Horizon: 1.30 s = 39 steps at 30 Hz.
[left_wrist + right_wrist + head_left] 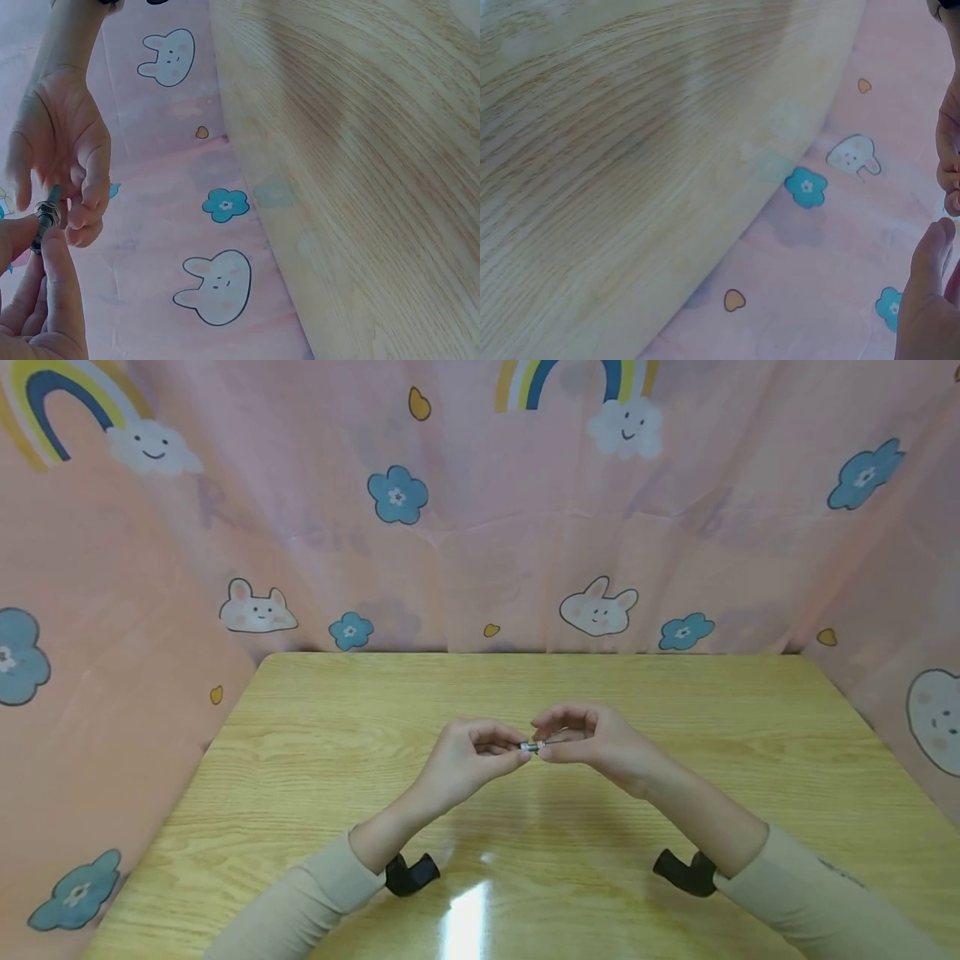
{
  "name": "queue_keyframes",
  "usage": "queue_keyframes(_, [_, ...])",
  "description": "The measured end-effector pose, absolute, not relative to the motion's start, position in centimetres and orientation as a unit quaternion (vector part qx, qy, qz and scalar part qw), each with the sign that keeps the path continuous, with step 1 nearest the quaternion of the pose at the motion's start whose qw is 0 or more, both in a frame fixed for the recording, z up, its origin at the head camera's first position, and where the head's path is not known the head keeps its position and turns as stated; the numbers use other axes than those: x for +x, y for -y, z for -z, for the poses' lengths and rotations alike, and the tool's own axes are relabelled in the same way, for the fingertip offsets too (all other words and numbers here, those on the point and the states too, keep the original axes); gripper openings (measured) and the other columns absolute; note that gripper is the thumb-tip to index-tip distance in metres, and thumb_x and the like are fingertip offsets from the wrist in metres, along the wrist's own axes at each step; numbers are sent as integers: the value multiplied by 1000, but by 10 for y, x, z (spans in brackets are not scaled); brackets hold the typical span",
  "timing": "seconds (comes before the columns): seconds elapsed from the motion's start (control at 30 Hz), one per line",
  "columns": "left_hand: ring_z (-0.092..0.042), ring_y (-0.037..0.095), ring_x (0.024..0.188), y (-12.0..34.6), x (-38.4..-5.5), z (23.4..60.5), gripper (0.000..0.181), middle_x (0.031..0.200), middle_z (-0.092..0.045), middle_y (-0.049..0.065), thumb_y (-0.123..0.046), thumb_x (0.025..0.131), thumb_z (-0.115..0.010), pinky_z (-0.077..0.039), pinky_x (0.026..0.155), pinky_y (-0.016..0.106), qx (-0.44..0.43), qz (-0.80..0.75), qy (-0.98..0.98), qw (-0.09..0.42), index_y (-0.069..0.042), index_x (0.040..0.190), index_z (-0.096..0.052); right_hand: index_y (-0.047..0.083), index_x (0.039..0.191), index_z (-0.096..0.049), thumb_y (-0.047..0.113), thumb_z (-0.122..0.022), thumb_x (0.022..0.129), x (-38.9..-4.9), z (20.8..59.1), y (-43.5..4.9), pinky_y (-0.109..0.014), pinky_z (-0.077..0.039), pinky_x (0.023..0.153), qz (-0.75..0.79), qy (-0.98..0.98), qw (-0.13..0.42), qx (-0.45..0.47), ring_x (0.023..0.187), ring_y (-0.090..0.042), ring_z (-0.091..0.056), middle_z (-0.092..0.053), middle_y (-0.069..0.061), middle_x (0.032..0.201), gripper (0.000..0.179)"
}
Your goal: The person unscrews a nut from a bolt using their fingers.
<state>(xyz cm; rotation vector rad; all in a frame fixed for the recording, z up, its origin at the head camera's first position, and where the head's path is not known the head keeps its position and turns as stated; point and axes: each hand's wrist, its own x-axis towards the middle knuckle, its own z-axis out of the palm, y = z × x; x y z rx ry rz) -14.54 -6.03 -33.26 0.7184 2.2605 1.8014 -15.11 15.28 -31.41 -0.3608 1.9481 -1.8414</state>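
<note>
Above the middle of the table, my left hand (468, 760) pinches a small metal threaded bolt (532, 746) between thumb and fingertips. In the left wrist view the bolt (47, 214) shows ringed parts round its middle, and its bare threaded end points at the other palm. My right hand (603, 743) is close to that threaded end, its thumb and bent fingers spread apart around it without visibly gripping. At the right edge of the right wrist view, the right thumb (928, 262) shows, and the bolt cannot be made out there.
Below the hands lies a wood-grain table (300, 777), with a bright light reflection near its front. A pink patterned curtain (465, 560) stands behind the table and at both sides. Black wrist devices (411, 874) stick out by both sleeves.
</note>
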Motion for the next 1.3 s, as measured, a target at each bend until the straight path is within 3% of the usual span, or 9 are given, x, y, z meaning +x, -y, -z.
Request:
queue_keyframes(0.23, [-65, 15, 78, 59, -146, 331, 15, 89, -69, 6, -14, 85, -69, -54, 71, 29, 251, -601, -755, 78, -4, 96, -71, -7, 103, -59, 13, -61, 91, -151, 314, -153, -31, -54, 76, 666, -701, 230, -112, 77, -16, -65, -66, -5, 86, 24])
queue_keyframes(0.33, [-65, 15, 78, 58, -146, 330, 15, 89, -69, 6, -13, 85, -69, -54, 71, 30, 253, -602, -753, 80, -3, 96, -71, -4, 102, -60, 7, -65, 87, -150, 314, -155, -31, -52, 79, 664, -704, 220, -127, 84, -16, -64, -65, -5, 92, 19])
queue_keyframes(0.43, [-64, 15, 78, 57, -146, 330, 15, 90, -69, 6, -13, 85, -69, -54, 70, 29, 254, -601, -754, 80, -3, 97, -71, -4, 106, -57, 4, -68, 83, -150, 314, -157, -32, -51, 83, 658, -709, 209, -146, 93, -17, -63, -60, -7, 103, 27])
queue_keyframes(0.63, [-64, 15, 78, 57, -145, 328, 15, 90, -69, 6, -13, 85, -69, -54, 71, 29, 255, -602, -753, 79, -3, 96, -70, -9, 110, -54, 13, -62, 90, -149, 315, -155, -33, -53, 80, 660, -707, 210, -140, 84, -19, -65, -62, -10, 97, 31])
queue_keyframes(0.77, [-65, 15, 78, 56, -144, 328, 15, 90, -69, 6, -12, 85, -69, -54, 71, 29, 256, -603, -751, 80, -2, 96, -70, -3, 100, -61, 10, -64, 89, -147, 316, -156, -32, -54, 77, 666, -704, 204, -134, 80, -17, -65, -65, -8, 90, 18])
queue_keyframes(0.93, [-64, 14, 77, 56, -144, 328, 15, 90, -69, 8, -10, 84, -69, -54, 71, 28, 257, -604, -750, 81, -1, 96, -70, 6, 98, -64, 4, -68, 83, -145, 317, -160, -32, -51, 82, 659, -712, 187, -150, 93, -18, -63, -63, -9, 101, 16])
queue_keyframes(1.03, [-64, 14, 77, 57, -144, 328, 14, 89, -69, 7, -10, 84, -69, -54, 70, 28, 253, -603, -752, 82, -1, 96, -70, 1, 107, -60, 9, -66, 87, -146, 317, -159, -33, -51, 83, 653, -719, 186, -148, 94, -20, -63, -61, -12, 105, 23])
queue_keyframes(1.2, [-64, 14, 77, 57, -145, 329, 15, 89, -68, 7, -12, 85, -69, -54, 70, 28, 251, -602, -753, 83, -2, 96, -70, -10, 110, -55, 16, -60, 92, -146, 318, -157, -35, -54, 78, 650, -723, 190, -138, 83, -20, -66, -63, -10, 95, 32])
queue_keyframes(1.3, [-64, 15, 77, 58, -144, 329, 15, 89, -68, 7, -12, 85, -69, -54, 70, 28, 249, -605, -752, 82, -2, 96, -70, -4, 104, -60, 12, -64, 89, -146, 320, -156, -34, -53, 80, 655, -718, 186, -144, 84, -18, -65, -63, -8, 94, 22])
